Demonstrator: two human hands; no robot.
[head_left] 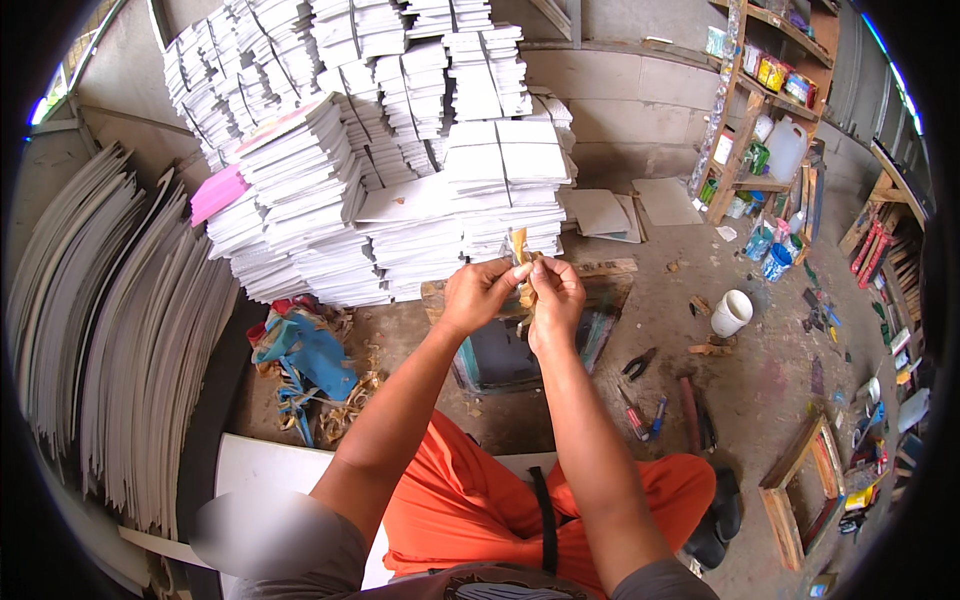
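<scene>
My left hand (477,294) and my right hand (556,298) are close together in front of me, fingers pinched. Between them is a crumpled yellowish-brown strip (519,242) that looks like adhesive tape; its top sticks up above my fingertips and a bit hangs below. Under my hands, a wooden-edged frame with a dark panel (500,366) lies on the floor, partly hidden by my forearms.
White stacks of strapped sheets (505,160) rise beyond. Leaning boards (150,330) line the left, near blue rags (318,358) and tape scraps. Rightward are pliers (638,364), a screwdriver (633,412), a white bucket (732,313), an empty wooden frame (803,490) and shelves (765,95).
</scene>
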